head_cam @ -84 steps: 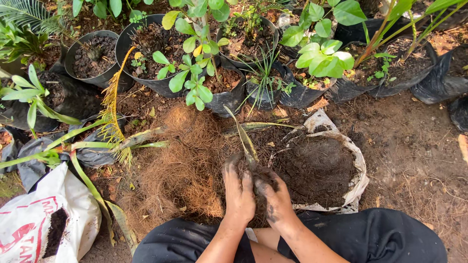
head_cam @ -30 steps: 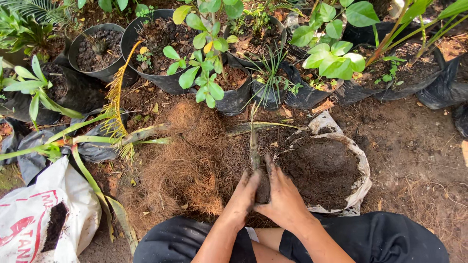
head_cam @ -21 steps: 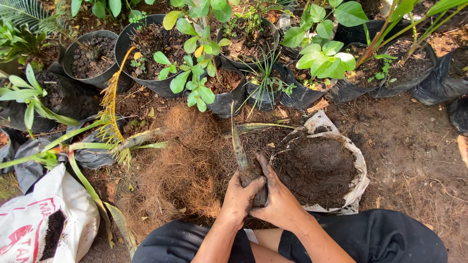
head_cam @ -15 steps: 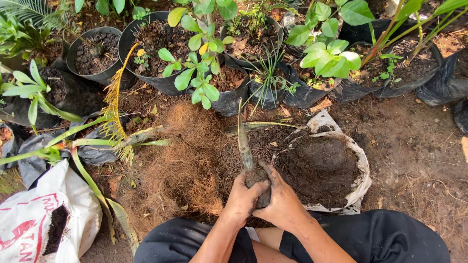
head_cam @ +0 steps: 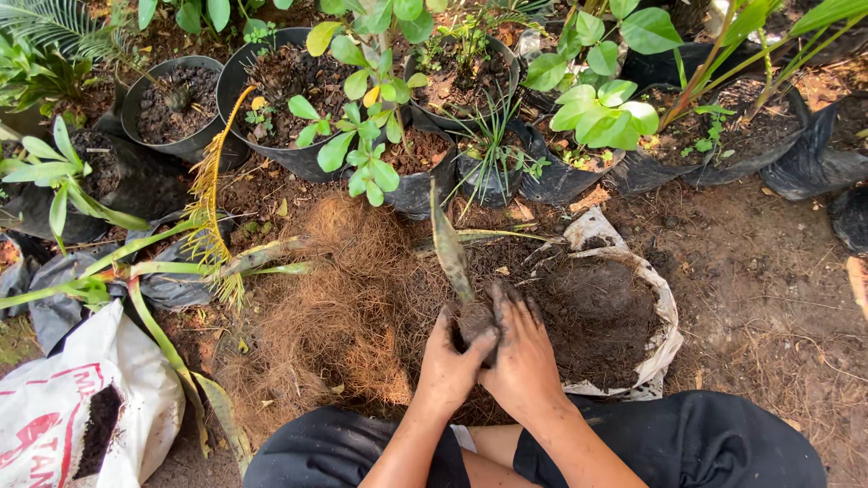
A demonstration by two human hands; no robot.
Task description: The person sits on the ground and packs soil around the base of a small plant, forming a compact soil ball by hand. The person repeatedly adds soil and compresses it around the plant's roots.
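Lifted slightly and tilted left since moments ago, a mottled cutting (head_cam: 449, 248) stands in a clump of soil (head_cam: 474, 318), which the left hand (head_cam: 449, 366) and right hand (head_cam: 523, 361) clasp together, fingers curled tight, beside a white sack of dark soil (head_cam: 663, 312) and a coconut fibre heap (head_cam: 334, 307).

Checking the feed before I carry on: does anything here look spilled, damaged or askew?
Yes. A palm seedling lies flat on the ground left of the hands, one frond yellowed. The white sack of soil has a torn, rolled-down rim.
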